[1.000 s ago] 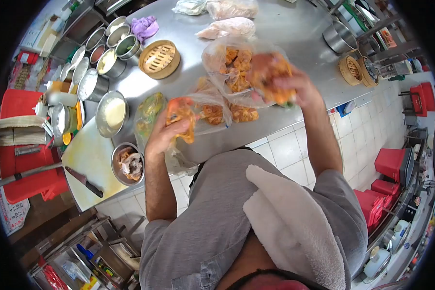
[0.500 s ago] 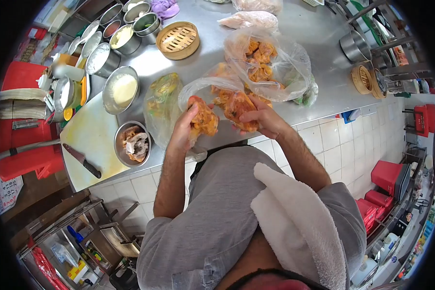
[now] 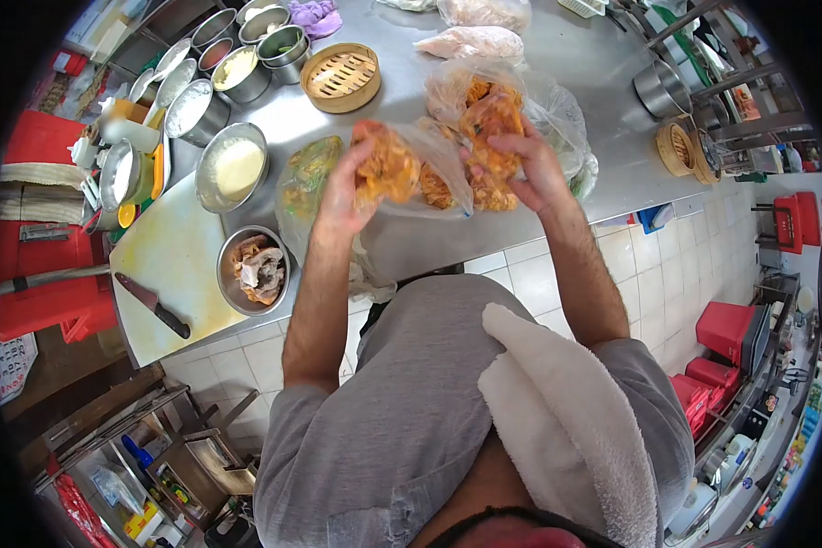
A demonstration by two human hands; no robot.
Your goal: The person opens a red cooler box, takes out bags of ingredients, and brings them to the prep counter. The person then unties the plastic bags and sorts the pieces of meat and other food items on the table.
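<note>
My left hand (image 3: 345, 194) is closed round a clear bag of orange, sauce-coated food (image 3: 388, 166), held above the near edge of the steel table. Farther right, my right hand (image 3: 541, 172) grips another bag of orange food (image 3: 491, 132) in front of a large open plastic bag (image 3: 555, 100). More orange pieces (image 3: 437, 186) show through plastic between the hands. Whether the food is marinated meat I cannot tell for sure. Left of my left hand lies a clear bag with yellow-green contents (image 3: 307, 187), partly hidden by that hand.
A cutting board (image 3: 169, 265) with a knife (image 3: 155, 306) lies at the left. Near it stand a bowl of meat scraps (image 3: 254, 272) and a bowl of pale batter (image 3: 233, 169). A bamboo steamer (image 3: 341, 78) and several metal pots (image 3: 196, 114) sit behind. Wrapped packages (image 3: 470, 43) lie at the back.
Both hands have moved forward, away from my body, with their bags of orange food. The right hand has also shifted right, so the hands are farther apart.
</note>
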